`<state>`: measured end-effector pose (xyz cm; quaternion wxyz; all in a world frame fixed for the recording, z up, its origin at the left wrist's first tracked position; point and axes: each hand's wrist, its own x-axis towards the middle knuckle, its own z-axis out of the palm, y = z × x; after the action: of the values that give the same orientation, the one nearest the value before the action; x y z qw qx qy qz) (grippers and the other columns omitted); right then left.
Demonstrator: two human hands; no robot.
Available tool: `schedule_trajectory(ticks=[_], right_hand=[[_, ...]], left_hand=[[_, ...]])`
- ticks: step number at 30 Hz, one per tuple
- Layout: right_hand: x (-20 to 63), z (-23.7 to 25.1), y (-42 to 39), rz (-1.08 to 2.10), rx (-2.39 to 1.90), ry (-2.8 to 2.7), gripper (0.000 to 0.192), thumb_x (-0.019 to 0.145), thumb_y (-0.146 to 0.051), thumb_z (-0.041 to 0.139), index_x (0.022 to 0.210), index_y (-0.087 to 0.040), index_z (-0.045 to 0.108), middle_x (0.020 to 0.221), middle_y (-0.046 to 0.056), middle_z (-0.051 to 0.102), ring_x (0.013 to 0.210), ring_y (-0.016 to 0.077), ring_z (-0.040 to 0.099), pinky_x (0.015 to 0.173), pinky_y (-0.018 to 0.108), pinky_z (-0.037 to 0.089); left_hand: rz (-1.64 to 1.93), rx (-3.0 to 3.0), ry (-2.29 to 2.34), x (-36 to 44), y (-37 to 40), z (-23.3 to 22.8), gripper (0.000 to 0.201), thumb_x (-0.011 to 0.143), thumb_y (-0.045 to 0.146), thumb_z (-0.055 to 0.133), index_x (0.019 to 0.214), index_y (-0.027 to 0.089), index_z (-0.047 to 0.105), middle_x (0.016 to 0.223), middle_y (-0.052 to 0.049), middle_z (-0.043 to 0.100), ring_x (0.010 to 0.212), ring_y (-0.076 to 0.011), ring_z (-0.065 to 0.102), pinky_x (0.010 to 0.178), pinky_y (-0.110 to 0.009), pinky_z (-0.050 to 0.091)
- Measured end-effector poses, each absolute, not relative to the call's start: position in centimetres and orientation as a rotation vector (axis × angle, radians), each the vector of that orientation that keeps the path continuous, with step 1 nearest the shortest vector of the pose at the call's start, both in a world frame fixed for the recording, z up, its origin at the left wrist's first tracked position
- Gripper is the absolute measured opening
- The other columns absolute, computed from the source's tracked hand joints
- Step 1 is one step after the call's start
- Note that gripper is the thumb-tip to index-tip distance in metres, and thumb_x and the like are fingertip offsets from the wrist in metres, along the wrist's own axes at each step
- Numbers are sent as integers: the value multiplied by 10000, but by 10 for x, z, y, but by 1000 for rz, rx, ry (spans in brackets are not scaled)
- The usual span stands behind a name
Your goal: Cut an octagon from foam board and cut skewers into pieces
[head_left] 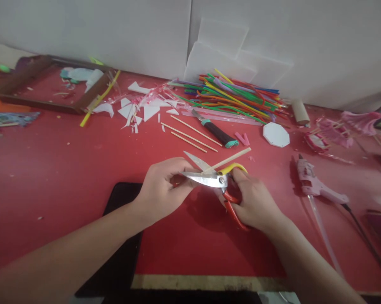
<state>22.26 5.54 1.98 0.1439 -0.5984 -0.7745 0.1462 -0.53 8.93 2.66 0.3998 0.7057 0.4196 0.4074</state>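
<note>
My right hand (255,196) is closed round the yellow and red handles of a pair of scissors (209,180), whose blades stand apart and point left. Between the blades lies a thin wooden stick (233,158), its free end sticking out to the upper right. My left hand (165,185) pinches the stick's other end, close to the blade tips; the fingertips are partly hidden behind the lower blade. Just beyond my hands, several similar thin sticks (190,142) rest on the red table (82,169). A utility knife (220,133) with a black and teal handle lies beside them.
Colourful pipe cleaners (234,97) are heaped at the back, left of a white octagon (276,134). White paper scraps (150,112) and a brown frame (79,105) lie further left. A pink glue gun (318,181) with its cord is at right. A black flat object (120,236) lies under my left forearm.
</note>
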Motion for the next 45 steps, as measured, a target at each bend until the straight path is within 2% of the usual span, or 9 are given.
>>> schedule_trajectory(ticks=[7,18,24,34,40,45], right_hand=[[221,19,54,375,-1722,-2212,220,811,-386,528,801,-261,347,686,5,542,524,165,466,512,278,346],[226,20,56,285,-1668,-2227,264,761,-367,589,797,-259,351,680,10,555,538,181,485,514,281,357],[225,17,56,337,-1677,-2229,272,743,-371,606,810,-253,371,711,18,573,561,188,508,533,285,369],[220,19,51,232,-1780,-2249,170,717,-309,450,775,-270,295,617,22,536,525,205,492,487,280,295],[220,22,50,331,-1805,-2226,164,686,-318,440,727,-274,287,571,10,515,469,177,463,464,272,297],[221,21,50,318,-1788,-2209,175,683,-303,449,714,-275,278,558,-6,505,434,156,439,451,263,296]], left_hand=[[1044,1749,1057,-5,90,24,72,823,167,667,789,216,708,758,8,731,683,-138,678,577,-209,504],[1047,1791,989,-7,92,27,124,816,105,664,811,206,737,794,4,760,720,-138,707,601,-192,513],[1071,1751,969,-6,92,27,114,798,101,673,789,195,736,734,16,747,668,-114,696,580,-161,512],[1045,1766,977,-5,94,27,119,815,100,655,775,192,720,737,5,745,672,-127,705,579,-172,530],[1063,1771,957,-5,91,28,102,821,110,666,780,190,714,730,15,745,641,-105,689,552,-146,509],[1116,1785,935,-5,89,27,95,811,111,687,837,199,711,814,2,755,721,-124,709,613,-175,544]])
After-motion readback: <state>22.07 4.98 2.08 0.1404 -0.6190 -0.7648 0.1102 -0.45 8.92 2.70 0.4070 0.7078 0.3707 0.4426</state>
